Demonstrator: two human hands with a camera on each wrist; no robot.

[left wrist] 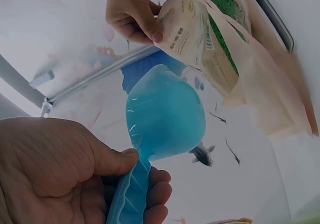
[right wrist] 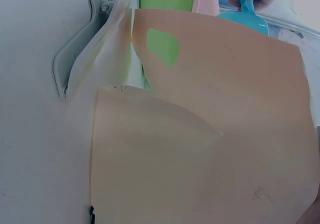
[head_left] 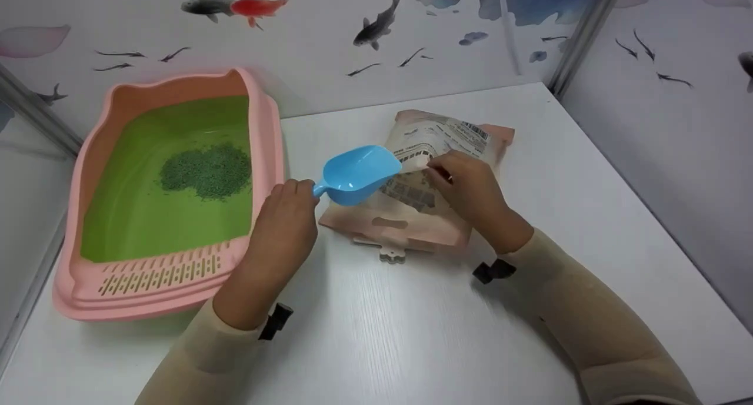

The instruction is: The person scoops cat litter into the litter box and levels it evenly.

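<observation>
My left hand [head_left: 285, 222] grips a blue scoop [head_left: 362, 172] by its handle, thumb along the top in the left wrist view. The scoop's bowl shows bare blue inside and overlaps the left side of a pale pink printed bag [head_left: 438, 231] in the head view. With thumb and fingers my right hand [head_left: 470, 190] pinches the bag's upper material; the left wrist view shows that hand [left wrist: 132, 14] at the bag's edge. A metal clip [head_left: 392, 253] sits at the bag's near edge, below a handle cutout. In the right wrist view the bag [right wrist: 200, 174] hides most of that hand.
On the left stands a pink-rimmed litter box [head_left: 267, 140] with a green base and a slotted front ledge. A patch of dark green granules [head_left: 215, 172] lies in it. Fish-patterned wall panels [head_left: 317, 52] border the white table [head_left: 376, 328].
</observation>
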